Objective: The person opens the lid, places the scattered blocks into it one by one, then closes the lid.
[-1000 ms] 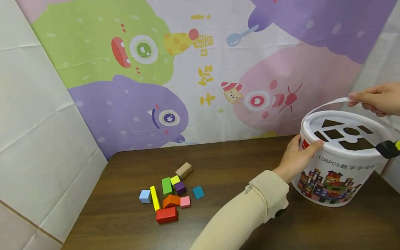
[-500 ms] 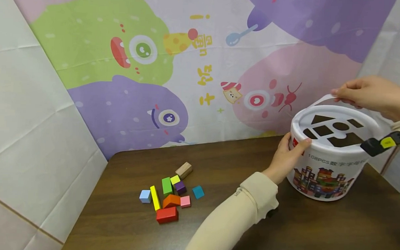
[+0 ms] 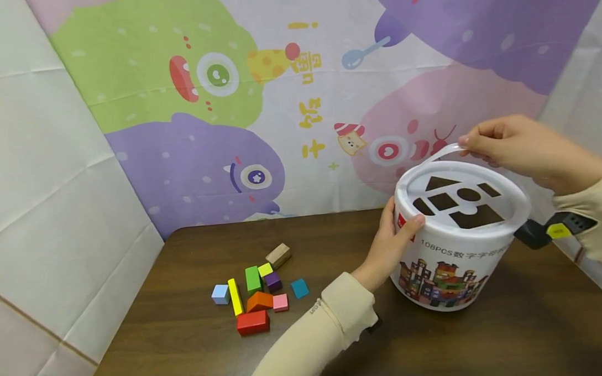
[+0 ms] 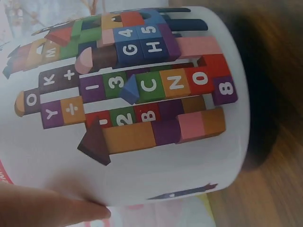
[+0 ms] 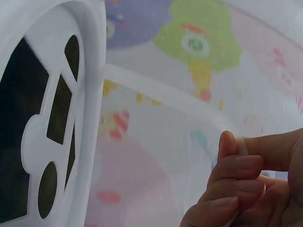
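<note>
Bucket (image 3: 453, 254) shifted left, upright, handle (image 3: 444, 152) in right hand (image 3: 521, 148) fingers

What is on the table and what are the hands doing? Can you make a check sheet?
Surface: dark brown wooden table, bare wood showing at the front.
Job's things: white bucket stands upright, block pictures on its side; its lid has shape holes; thin white handle raised.
Clutter: coloured blocks in a loose group on the left, among them a red block and a tan block.
Hands: left hand rests on the bucket's side; right hand pinches the handle.
Cables: nothing seen.
Surroundings: cartoon monster backdrop behind, white panels at the sides.
</note>
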{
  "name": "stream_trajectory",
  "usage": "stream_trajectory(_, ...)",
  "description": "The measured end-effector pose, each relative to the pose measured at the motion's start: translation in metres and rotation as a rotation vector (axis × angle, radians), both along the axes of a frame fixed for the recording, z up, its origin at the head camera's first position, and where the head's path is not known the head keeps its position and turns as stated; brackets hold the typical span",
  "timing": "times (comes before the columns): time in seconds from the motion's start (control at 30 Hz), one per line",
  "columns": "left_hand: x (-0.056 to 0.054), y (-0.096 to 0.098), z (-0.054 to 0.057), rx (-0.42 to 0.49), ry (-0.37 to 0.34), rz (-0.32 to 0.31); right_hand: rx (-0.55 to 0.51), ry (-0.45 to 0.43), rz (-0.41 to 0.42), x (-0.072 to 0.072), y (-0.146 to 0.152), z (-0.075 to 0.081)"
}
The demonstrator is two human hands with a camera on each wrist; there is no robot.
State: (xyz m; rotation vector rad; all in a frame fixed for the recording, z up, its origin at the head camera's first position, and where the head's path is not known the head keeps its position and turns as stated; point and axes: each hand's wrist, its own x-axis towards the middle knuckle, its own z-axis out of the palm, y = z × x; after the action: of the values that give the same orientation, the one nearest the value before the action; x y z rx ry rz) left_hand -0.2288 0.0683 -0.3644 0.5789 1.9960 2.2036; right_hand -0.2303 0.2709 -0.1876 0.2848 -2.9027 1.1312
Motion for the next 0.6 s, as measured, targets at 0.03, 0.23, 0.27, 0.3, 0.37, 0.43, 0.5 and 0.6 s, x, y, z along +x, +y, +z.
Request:
stream_trajectory(0.03,0.002,-0.006,-0.001,0.01,0.011,-0.001,-0.016,-0.004,0.014,0.002,-0.006,-0.001)
stream_trajectory(0.23,0.019,-0.036,-0.011,0.066,0.075,-0.012,-0.09,-0.042,0.097,0.017,-0.037,-0.006)
stream_trajectory(0.27,0.022,-0.041,-0.012,0.069,0.078,-0.01,-0.105,-0.048,0.112,0.019,-0.042,-0.007)
stream_trajectory(0.3,0.025,-0.046,-0.013,0.071,0.082,-0.01,-0.115,-0.053,0.128,0.021,-0.046,-0.008)
stream_trajectory(0.37,0.032,-0.056,-0.014,0.064,0.075,-0.006,-0.118,-0.051,0.153,0.026,-0.055,-0.009)
stream_trajectory(0.43,0.039,-0.065,-0.015,0.062,0.07,0.0,-0.116,-0.044,0.186,0.029,-0.063,-0.01)
stream_trajectory(0.5,0.045,-0.073,-0.017,0.057,0.068,0.01,-0.093,-0.035,0.22,0.032,-0.07,-0.012)
stream_trajectory(0.6,0.052,-0.084,-0.022,0.048,0.065,0.025,-0.082,-0.043,0.271,0.034,-0.079,-0.016)
